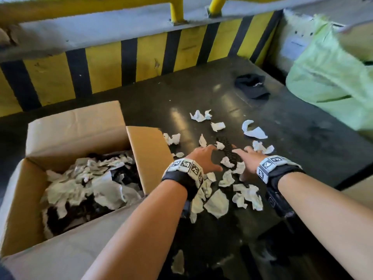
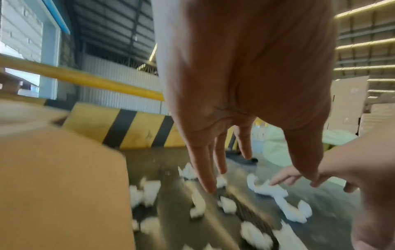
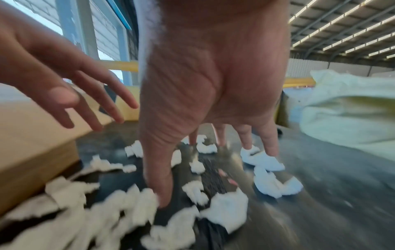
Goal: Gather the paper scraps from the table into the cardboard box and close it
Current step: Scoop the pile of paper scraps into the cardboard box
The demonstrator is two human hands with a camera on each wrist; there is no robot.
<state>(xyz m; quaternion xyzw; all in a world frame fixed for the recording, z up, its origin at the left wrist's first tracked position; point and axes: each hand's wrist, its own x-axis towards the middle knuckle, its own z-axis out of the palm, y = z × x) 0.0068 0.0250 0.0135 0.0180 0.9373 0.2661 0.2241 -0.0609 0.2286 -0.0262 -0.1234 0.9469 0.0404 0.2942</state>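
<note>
An open cardboard box (image 1: pixel 70 126) stands at the left of the dark table (image 1: pixel 302 142), partly filled with white and black paper scraps (image 1: pixel 88 182). Several white scraps (image 1: pixel 218 201) lie scattered to its right, around a black strip (image 1: pixel 229 150). My left hand (image 1: pixel 203 156) reaches over the scraps with fingers (image 2: pixel 205 170) spread and straight, holding nothing. My right hand (image 1: pixel 249 160) is beside it, fingers (image 3: pixel 270 140) straight and pointing down onto the scraps (image 3: pixel 262 160). In the left wrist view the box flap (image 2: pixel 62 186) fills the left side.
A yellow-and-black striped barrier (image 1: pixel 141 57) runs along the far side of the table. A pale green sack (image 1: pixel 331 77) sits at the right. A black cap (image 1: pixel 252 85) lies near the back. One scrap (image 1: pixel 178 261) lies on the floor below.
</note>
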